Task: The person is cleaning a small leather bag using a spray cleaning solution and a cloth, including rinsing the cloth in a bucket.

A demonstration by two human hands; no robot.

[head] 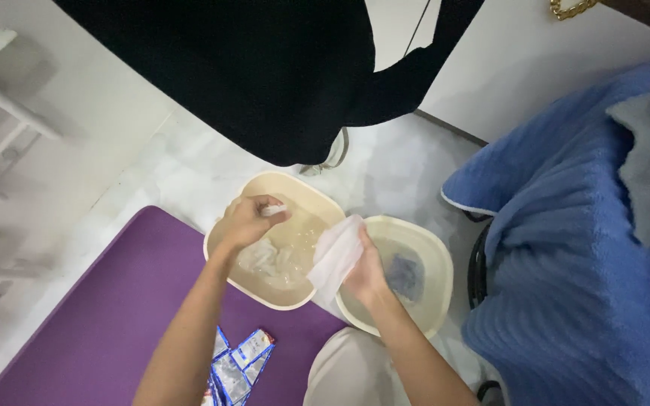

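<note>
Two cream plastic basins stand side by side on the floor. The left basin (220,239) holds cloudy water and a pale cloth. The right basin (439,256) holds water with a bluish-grey cloth (406,274) sunk in it. My left hand (246,222) is over the left basin, fingers pinched on one end of a white cloth. My right hand (366,271) grips the other part of that white cloth (335,258), which hangs over the gap between the basins.
A purple mat (107,316) lies under the left basin. Blue and white sachets (238,365) lie on it near my left forearm. A blue towel (566,248) drapes a chair at right. A black garment (265,68) hangs above.
</note>
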